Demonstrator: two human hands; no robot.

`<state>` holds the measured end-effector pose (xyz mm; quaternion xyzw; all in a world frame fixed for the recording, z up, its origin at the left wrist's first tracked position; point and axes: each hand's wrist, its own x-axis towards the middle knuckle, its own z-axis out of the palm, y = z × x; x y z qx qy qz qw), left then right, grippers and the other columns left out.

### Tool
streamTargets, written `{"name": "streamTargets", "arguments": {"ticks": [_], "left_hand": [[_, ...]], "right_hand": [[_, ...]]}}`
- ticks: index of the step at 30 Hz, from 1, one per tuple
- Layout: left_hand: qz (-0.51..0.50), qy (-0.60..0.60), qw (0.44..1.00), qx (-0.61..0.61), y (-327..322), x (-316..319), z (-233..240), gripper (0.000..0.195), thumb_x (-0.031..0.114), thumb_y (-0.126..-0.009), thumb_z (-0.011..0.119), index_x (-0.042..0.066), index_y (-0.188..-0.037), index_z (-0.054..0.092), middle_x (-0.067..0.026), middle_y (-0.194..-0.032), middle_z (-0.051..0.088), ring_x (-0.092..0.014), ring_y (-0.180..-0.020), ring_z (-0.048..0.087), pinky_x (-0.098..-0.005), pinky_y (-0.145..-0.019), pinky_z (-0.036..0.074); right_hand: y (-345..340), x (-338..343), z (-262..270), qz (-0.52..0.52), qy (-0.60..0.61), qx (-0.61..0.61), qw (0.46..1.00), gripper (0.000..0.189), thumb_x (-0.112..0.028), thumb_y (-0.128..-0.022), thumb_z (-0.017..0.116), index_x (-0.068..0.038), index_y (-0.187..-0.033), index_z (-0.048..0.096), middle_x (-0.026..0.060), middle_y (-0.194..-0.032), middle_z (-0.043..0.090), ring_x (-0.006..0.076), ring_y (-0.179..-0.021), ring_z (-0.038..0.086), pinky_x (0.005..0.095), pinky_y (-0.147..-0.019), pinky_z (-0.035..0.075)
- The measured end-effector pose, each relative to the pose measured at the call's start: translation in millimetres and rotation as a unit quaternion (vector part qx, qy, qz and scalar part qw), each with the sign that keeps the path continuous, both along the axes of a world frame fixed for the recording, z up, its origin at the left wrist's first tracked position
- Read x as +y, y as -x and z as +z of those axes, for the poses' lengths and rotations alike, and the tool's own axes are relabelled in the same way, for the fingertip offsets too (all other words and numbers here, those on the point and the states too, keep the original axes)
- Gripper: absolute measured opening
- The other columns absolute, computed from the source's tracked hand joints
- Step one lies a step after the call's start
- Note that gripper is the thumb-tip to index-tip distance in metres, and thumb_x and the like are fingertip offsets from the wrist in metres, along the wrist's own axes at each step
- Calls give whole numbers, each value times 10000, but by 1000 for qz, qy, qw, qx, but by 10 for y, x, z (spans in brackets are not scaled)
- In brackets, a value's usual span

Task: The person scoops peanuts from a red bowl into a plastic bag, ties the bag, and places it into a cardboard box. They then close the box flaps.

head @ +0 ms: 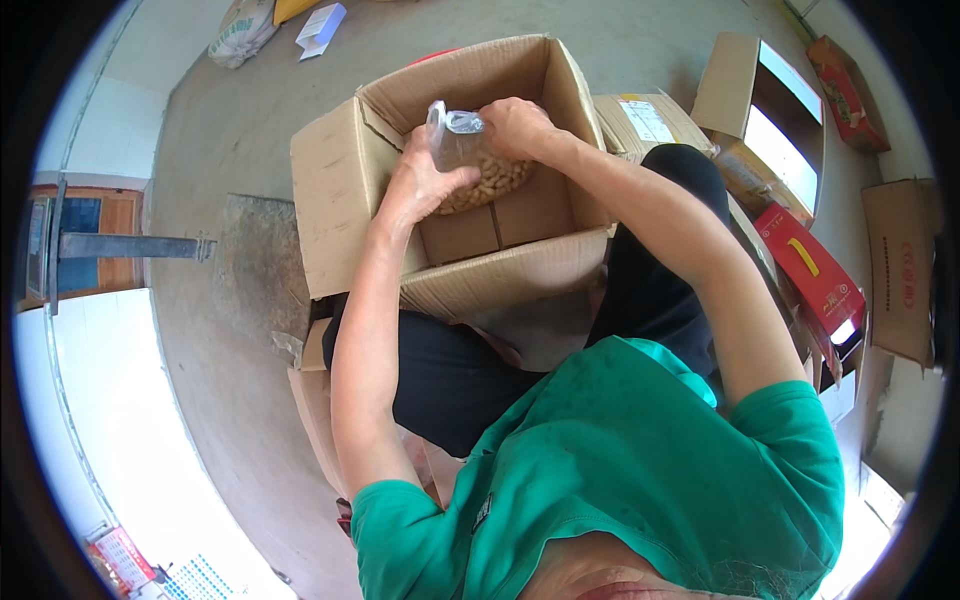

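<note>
A clear plastic bag (455, 150) stands inside a large open cardboard box (510, 271) in front of me. Small tan pieces that look like unshelled peanuts (491, 180) fill its lower part. My left hand (429, 180) grips the bag's left side, with the thumb across its front. At the upper right, my right hand (519, 129) has its fingers curled at the bag's gathered rim; the fingertips are partly hidden. Bare cardboard shows at the box bottom, nearest me.
A taped carton (649, 124) bearing a label adjoins the box on the right. Beyond it are an open carton (731, 94) and a red box with a yellow handle (810, 262). A worn board (259, 270) lies at left; a tied white sack (244, 34) sits farther off.
</note>
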<state>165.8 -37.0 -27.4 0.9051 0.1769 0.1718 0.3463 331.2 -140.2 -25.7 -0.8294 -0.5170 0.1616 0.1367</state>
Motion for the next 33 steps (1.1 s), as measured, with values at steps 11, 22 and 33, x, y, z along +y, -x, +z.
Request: {"name": "streamTargets", "arguments": {"ticks": [11,22,33], "left_hand": [[34,-4,997,68,-22,88,-114,144,99,-894,526,1,-961,607,-165,-842,635,-311,-756,606,-409,-715,474],[129,44,977,162,-99,65,10,280,185,-913,476,-13,-1052,616,-219,-944,671,-377,-944,635,-450,-838,470],[123,285,942,123,-171,-86,-52,237,154,-963,435,8,-1036,606,-64,-753,613,-144,-594,566,-297,-455,454]], "right_hand": [[-92,33,-161,-26,-119,169,978,248,-142,-892,478,-68,-1074,629,184,-951,673,355,-917,640,434,-814,505],[38,46,-121,-15,-112,183,977,266,-211,-890,503,-94,-1059,673,155,-898,684,301,-847,650,395,-816,501],[74,183,-222,-82,-85,460,880,205,-196,-892,468,-78,-919,633,44,-809,580,139,-664,512,316,-597,447]]}}
